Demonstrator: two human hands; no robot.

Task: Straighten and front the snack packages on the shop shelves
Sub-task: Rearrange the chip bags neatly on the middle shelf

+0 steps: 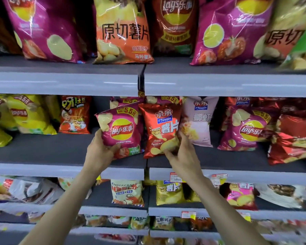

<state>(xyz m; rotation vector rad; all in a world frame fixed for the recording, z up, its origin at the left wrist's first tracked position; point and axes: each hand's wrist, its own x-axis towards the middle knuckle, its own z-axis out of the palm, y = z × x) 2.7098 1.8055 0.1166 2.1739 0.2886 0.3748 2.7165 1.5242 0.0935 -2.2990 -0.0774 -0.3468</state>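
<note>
Two hands are busy on the middle shelf (42, 152), each with one bag of chips. Far left, the yellow bags (30, 117) lean and slump on each other, so they look like they need tidying. Next to them the orange fries bag (75, 114) stands up, set far back on the shelf.

Then comes the left hand (100, 152). Its fingers curl round the bottom left corner of the pink chip bag (120, 131), with the thumb on the front. The bag tips a little to the left and its picture faces out. I think the hand holds it low so it can stand the bag straight near the shelf's front edge. I cannot tell if the bag's bottom rests on the shelf.

Just beside it, touching, is the red chip bag (160, 131), also facing out. The right hand (184, 156) pinches the red bag's lower right edge, with the thumb in front and the fingers slipped in between that bag and the pale pink bag (199, 121). That grip probably lets it slide the red bag into line without squashing the chips.

Farther right, another pink bag (245, 129) and some crumpled red bags (290, 144) lie tilted and piled, not yet fronted.
</note>
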